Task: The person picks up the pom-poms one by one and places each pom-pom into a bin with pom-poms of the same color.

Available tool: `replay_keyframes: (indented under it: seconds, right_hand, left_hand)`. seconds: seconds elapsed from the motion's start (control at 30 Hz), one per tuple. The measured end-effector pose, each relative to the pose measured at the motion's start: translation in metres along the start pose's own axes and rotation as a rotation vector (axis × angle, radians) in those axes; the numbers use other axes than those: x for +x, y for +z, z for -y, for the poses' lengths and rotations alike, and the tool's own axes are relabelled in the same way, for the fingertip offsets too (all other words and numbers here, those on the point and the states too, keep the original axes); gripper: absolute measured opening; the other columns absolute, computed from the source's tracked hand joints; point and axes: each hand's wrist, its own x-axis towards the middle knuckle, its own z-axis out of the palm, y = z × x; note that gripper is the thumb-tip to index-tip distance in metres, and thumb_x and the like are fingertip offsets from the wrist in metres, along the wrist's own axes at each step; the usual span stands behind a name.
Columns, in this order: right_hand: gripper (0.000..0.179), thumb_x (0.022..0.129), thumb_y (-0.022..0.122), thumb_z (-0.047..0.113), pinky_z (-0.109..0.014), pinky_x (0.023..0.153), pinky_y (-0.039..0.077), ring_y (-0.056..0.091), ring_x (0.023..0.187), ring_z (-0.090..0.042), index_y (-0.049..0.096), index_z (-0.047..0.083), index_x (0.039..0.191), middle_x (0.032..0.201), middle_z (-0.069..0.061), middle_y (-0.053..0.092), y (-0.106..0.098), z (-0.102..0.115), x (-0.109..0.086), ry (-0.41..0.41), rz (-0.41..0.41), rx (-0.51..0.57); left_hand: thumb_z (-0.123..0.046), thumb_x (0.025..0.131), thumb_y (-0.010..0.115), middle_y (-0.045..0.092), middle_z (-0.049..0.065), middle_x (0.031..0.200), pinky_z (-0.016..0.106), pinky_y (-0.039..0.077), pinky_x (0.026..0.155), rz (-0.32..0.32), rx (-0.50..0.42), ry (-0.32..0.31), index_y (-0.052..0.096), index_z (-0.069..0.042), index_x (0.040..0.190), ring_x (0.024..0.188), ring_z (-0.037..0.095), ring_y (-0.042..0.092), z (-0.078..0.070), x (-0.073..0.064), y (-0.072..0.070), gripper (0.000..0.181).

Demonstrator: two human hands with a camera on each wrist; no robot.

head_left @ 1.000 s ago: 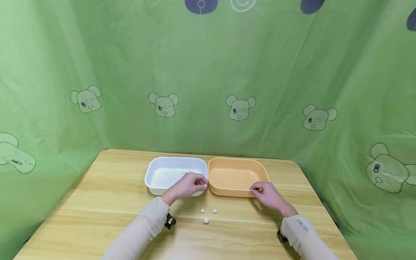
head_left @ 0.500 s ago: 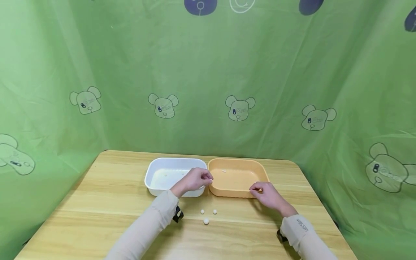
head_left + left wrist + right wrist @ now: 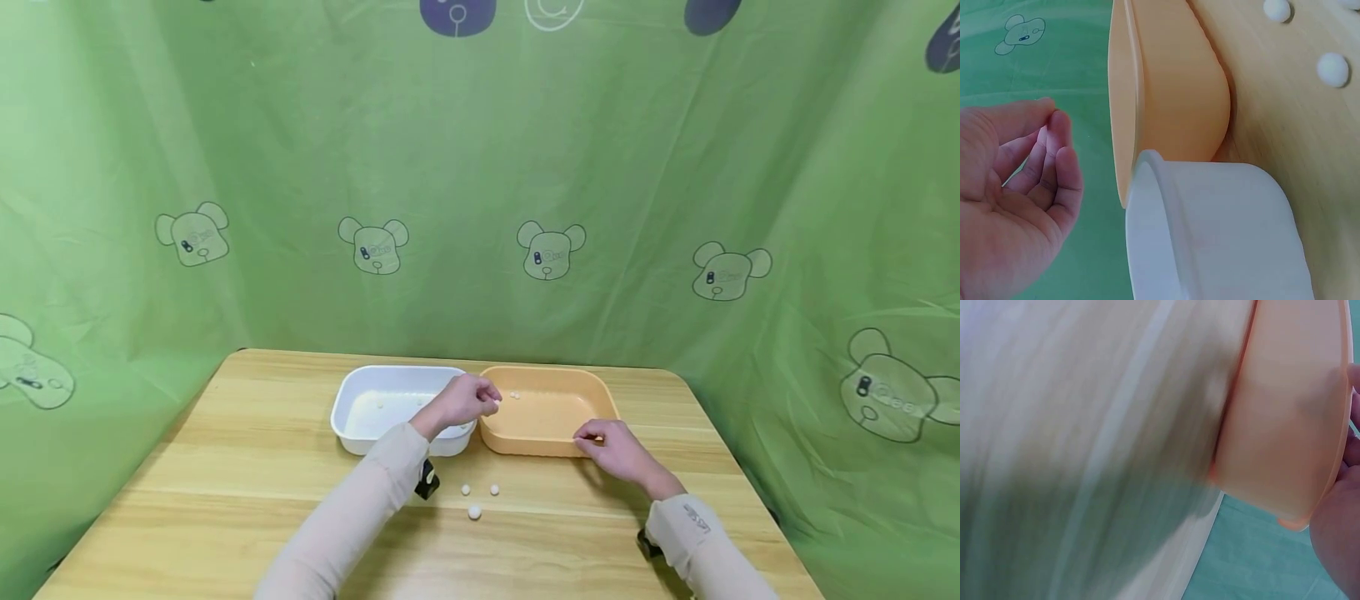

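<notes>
In the head view my left hand (image 3: pixel 467 398) is over the left end of the orange tub (image 3: pixel 528 446), above where it meets the white tub (image 3: pixel 367 446). Thumb and index finger pinch a small white ball (image 3: pixel 497 403), a speck at the fingertips; in the left wrist view the pinched fingertips (image 3: pixel 1054 107) hide it. My right hand (image 3: pixel 617 450) grips the orange tub's near right rim, its thumb (image 3: pixel 1354 375) against the rim in the right wrist view. Two tiny white balls (image 3: pixel 515 395) lie inside the orange tub; the white tub holds several more (image 3: pixel 380 404).
Three white balls lie on the wooden table (image 3: pixel 187 467) in front of the tubs: a larger one (image 3: pixel 475 512), a left one (image 3: pixel 465 490) and a right one (image 3: pixel 494 490). A green curtain (image 3: pixel 465 308) hangs behind the table.
My left hand has moved right and slightly away, from over the white tub to over the orange tub's left end, still pinching the ball. My right hand keeps its place on the rim.
</notes>
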Motion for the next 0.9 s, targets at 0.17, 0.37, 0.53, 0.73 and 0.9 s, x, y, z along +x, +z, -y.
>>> replay_keyframes:
  seconds: [0.17, 0.37, 0.53, 0.73, 0.9]
  right_hand:
    - [0.008, 0.088, 0.066, 0.012, -0.033, 0.074, 0.051, 0.060, 0.081, -0.010, 0.070, 0.018, 0.085, 0.084, 0.011, 0.064, 0.000, -0.001, 0.000, 0.008, 0.001, 0.003]
    - [0.007, 0.089, 0.066, 0.013, -0.033, 0.074, 0.051, 0.060, 0.081, -0.011, 0.070, 0.017, 0.085, 0.084, 0.011, 0.064, 0.000, 0.000, 0.000, 0.009, 0.002, 0.015]
    - [0.006, 0.089, 0.066, 0.014, -0.034, 0.075, 0.051, 0.060, 0.081, -0.010, 0.070, 0.018, 0.085, 0.084, 0.010, 0.065, 0.000, 0.000, 0.000, 0.012, 0.011, 0.022]
    - [0.007, 0.089, 0.066, 0.015, -0.035, 0.076, 0.051, 0.060, 0.082, -0.011, 0.070, 0.018, 0.085, 0.084, 0.010, 0.064, -0.001, 0.001, 0.000, 0.028, 0.020, 0.031]
    - [0.007, 0.089, 0.066, 0.014, -0.037, 0.078, 0.050, 0.060, 0.082, -0.012, 0.070, 0.017, 0.085, 0.084, 0.010, 0.065, -0.002, 0.005, 0.000, 0.041, 0.018, 0.027]
  left_hand:
    - [-0.004, 0.083, 0.067, 0.063, -0.001, 0.077, 0.021, 0.047, 0.063, -0.001, -0.020, -0.017, 0.068, 0.001, 0.095, 0.069, 0.009, 0.056, 0.003, 0.008, 0.005, 0.013]
    - [-0.005, 0.082, 0.068, 0.061, -0.001, 0.076, 0.022, 0.047, 0.064, -0.014, -0.025, -0.054, 0.068, 0.000, 0.093, 0.069, 0.010, 0.054, 0.003, 0.015, 0.011, 0.012]
    - [-0.004, 0.082, 0.068, 0.060, -0.001, 0.075, 0.022, 0.046, 0.062, -0.018, -0.033, -0.083, 0.068, -0.004, 0.089, 0.068, 0.010, 0.054, 0.003, 0.020, 0.016, 0.008]
    - [-0.003, 0.081, 0.068, 0.061, -0.001, 0.073, 0.022, 0.047, 0.061, -0.030, -0.035, -0.117, 0.067, -0.002, 0.090, 0.067, 0.010, 0.055, 0.006, 0.025, 0.020, 0.008]
    - [-0.005, 0.082, 0.069, 0.063, -0.001, 0.074, 0.023, 0.048, 0.061, -0.036, -0.036, -0.145, 0.067, -0.005, 0.089, 0.068, 0.011, 0.056, 0.010, 0.028, 0.022, 0.007]
